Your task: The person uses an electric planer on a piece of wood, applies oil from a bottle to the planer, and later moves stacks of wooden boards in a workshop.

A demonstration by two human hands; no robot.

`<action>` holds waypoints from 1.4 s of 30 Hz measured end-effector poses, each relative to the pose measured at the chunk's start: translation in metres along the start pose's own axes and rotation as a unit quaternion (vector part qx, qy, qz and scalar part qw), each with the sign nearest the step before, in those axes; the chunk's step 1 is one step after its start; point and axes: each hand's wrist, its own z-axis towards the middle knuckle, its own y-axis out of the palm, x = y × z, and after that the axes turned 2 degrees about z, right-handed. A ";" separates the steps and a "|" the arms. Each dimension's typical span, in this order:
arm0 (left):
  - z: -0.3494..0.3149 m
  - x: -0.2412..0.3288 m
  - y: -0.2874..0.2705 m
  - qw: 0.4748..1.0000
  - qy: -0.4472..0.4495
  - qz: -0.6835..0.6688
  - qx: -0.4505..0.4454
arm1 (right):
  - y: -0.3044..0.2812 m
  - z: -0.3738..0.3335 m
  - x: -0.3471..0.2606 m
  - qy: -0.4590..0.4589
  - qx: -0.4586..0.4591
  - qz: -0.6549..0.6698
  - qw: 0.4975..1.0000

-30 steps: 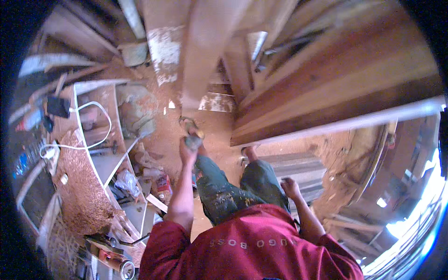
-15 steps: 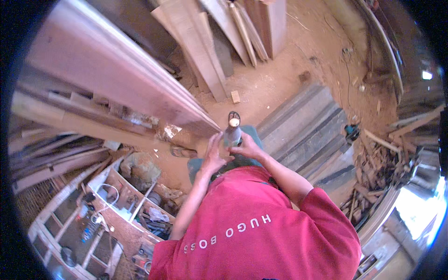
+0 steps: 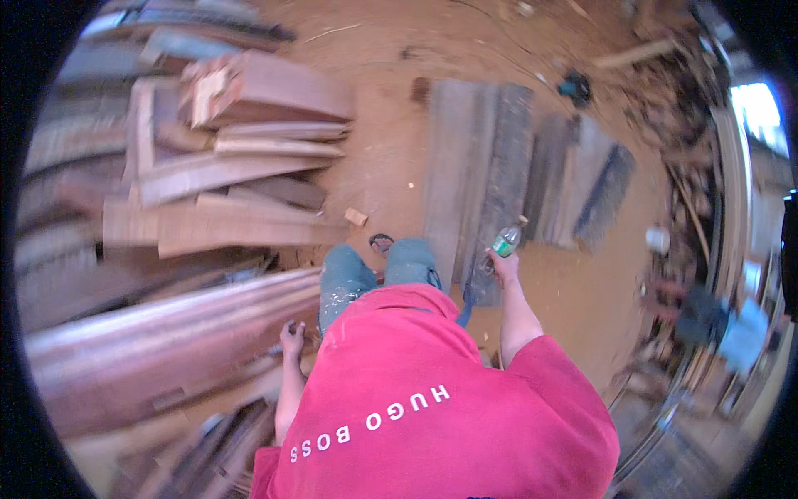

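My right hand (image 3: 504, 265) grips a small clear bottle (image 3: 506, 239) with a green label and a light tan top. The bottle tilts up and to the right, out over dark grey boards (image 3: 490, 158) on the ground. At my left side my left hand (image 3: 293, 338) hangs low beside a long reddish plank (image 3: 208, 349). Its fingers curl loosely and slightly apart, and no object shows in them.
Reddish timber pieces (image 3: 278, 91) are piled at the far left. A small wood block (image 3: 356, 217) lies on the brown floor by my foot. Further off sits a dark teal tool (image 3: 573, 86). Scrap wood (image 3: 677, 166) lines the right side.
My left hand has come off the bottle and dropped to my left side. The right hand has carried the bottle out to the right. My view has swung right.
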 end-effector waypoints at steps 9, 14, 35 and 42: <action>0.108 0.166 0.005 0.954 0.209 0.097 -0.189 | 0.041 -0.084 0.078 0.149 0.159 0.157 0.963; 0.189 0.349 -0.040 0.968 0.209 0.071 -0.121 | 0.081 -0.063 -0.049 0.081 0.110 0.088 0.987; 0.497 0.858 -0.028 0.915 0.334 0.094 -0.205 | 0.047 0.301 -0.560 -0.008 0.204 0.140 0.969; 0.620 0.960 -0.049 0.912 0.295 0.196 -0.208 | 0.065 0.404 -0.651 0.100 0.167 0.125 0.973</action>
